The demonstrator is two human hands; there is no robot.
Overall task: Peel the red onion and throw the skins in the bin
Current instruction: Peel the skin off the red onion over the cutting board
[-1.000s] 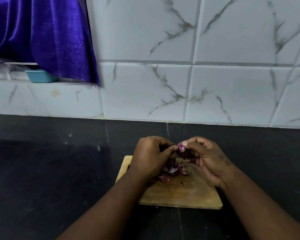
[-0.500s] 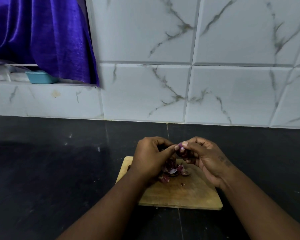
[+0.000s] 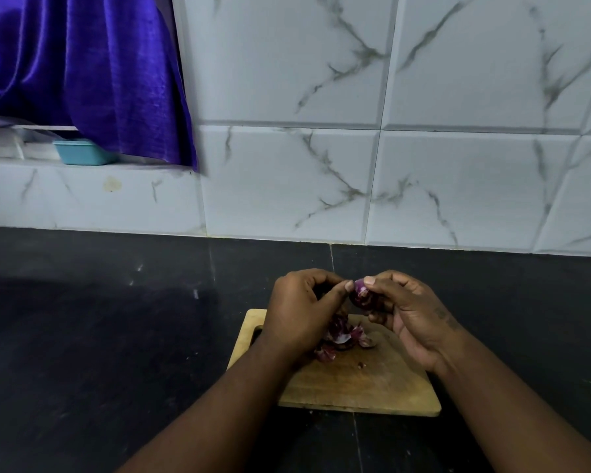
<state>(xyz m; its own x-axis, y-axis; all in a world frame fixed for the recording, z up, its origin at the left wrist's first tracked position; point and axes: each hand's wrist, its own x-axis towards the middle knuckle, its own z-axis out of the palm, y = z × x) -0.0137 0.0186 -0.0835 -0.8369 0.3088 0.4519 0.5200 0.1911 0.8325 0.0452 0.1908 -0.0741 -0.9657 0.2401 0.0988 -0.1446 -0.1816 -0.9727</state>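
Right hand (image 3: pixel 411 314): fingers closed around the red onion (image 3: pixel 361 295), steadying it.
Left hand (image 3: pixel 304 310): thumb pinching skin (to strip it).
Skins (image 3: pixel 342 337): beneath the hands, on the board (image 3: pixel 365 387).

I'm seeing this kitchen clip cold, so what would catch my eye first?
Two bare hands meet above a wooden chopping board on the dark counter: the right hand holds a small red onion and the left hand picks at it. Purple skins lie on the board below, and a shiny purple curtain hangs top left.
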